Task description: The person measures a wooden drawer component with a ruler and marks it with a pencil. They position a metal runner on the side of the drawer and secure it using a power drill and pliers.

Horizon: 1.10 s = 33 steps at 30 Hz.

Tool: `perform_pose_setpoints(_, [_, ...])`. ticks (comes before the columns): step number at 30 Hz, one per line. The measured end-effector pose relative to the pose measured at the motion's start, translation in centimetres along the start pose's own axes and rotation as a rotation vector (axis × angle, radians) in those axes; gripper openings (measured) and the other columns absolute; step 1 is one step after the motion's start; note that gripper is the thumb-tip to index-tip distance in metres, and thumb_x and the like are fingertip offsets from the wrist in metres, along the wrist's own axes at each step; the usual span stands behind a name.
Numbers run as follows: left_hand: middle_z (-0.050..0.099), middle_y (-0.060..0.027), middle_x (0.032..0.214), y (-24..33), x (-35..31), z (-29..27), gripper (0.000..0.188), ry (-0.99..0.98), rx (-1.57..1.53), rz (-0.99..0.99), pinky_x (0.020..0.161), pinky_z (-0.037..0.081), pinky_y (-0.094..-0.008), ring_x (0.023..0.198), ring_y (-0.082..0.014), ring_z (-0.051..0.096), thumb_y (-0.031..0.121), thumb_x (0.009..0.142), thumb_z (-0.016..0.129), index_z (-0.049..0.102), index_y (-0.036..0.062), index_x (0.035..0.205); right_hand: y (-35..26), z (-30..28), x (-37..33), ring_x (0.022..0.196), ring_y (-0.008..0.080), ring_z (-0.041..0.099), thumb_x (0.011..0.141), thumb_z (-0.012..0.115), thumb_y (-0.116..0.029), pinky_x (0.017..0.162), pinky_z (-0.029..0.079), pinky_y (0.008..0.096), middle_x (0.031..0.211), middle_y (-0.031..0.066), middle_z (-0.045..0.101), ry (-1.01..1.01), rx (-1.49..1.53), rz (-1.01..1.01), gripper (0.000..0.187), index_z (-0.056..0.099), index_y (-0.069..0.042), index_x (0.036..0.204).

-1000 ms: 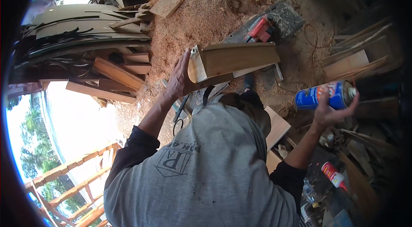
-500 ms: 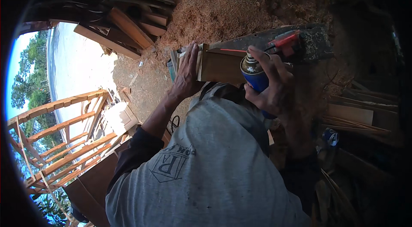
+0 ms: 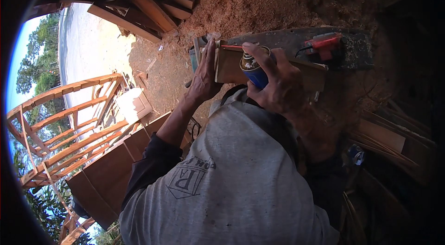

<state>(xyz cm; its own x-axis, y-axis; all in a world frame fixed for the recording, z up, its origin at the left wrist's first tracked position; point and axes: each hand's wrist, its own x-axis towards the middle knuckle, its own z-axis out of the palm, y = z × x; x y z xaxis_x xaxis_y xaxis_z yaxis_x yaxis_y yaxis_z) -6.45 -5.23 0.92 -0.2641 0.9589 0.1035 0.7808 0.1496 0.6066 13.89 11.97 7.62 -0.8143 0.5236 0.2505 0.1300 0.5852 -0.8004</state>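
Observation:
My right hand (image 3: 282, 78) is wrapped round a blue spray can (image 3: 257, 78), its index finger over the nozzle. A thin red straw (image 3: 232, 47) points left from the nozzle, its end close to the top edge of a long wooden box-like piece (image 3: 229, 68). Against the left end of this piece lies my left hand (image 3: 205, 76), its fingers straight and together. The can and my right hand hide the middle of the wood. Behind it, a red power tool (image 3: 324, 46) sits on a dark bench board (image 3: 278, 39).
Reddish shavings (image 3: 269, 2) are heaped beyond the bench. Offcut boards (image 3: 150, 9) are stacked at the far left. A slatted wooden frame (image 3: 69, 127) and brown panels (image 3: 104, 175) stand to the left. At right lie a crushed can (image 3: 356, 154) and thin boards (image 3: 382, 135).
My right hand has brought the spray can left along the wood, so the straw's end is now nearer my left hand. My left hand stays against the wood's end. The whole view has shifted slightly.

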Motion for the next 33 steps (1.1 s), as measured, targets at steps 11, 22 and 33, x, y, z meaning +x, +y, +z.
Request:
perform_pose_setpoints(11, [0.024,-0.0313,0.16,-0.3,0.7,0.1,0.118,0.012,-0.01,0.05,0.117,0.036,-0.0516,0.146,-0.049,0.032,0.013,0.073,0.086,0.007,0.0046,0.161,-1.0,-0.2,1.1,0.087,0.0375,0.069,0.069,0.081,-0.011,0.074,0.061,0.0485,0.102,0.0164,0.056,-0.089,-0.135,0.037,0.087,0.046,-0.029,0.147])
perform_pose_setpoints(22, [0.024,-0.0306,0.161,0.5,1.7,-0.5,0.116,-0.006,0.016,0.062,0.119,0.035,-0.0515,0.148,-0.0476,0.029,0.011,0.073,0.086,0.009,0.0056,0.161,-1.3,-0.2,1.6,0.086,0.0342,0.069,0.069,0.084,-0.012,0.072,0.062,0.0458,0.105,0.0155,0.055,-0.069,-0.221,0.002,0.089,0.047,-0.03,0.148])
perform_pose_setpoints(33, [0.024,-0.0291,0.161,0.3,1.8,-0.1,0.122,0.002,-0.038,0.074,0.119,0.035,-0.0511,0.149,-0.0461,0.029,0.01,0.069,0.089,0.009,0.0057,0.162,-1.8,-0.8,1.2,0.088,0.0346,0.07,0.069,0.086,-0.013,0.072,0.063,0.0443,0.105,0.0159,0.056,-0.094,-0.234,0.023,0.09,0.046,-0.03,0.148])
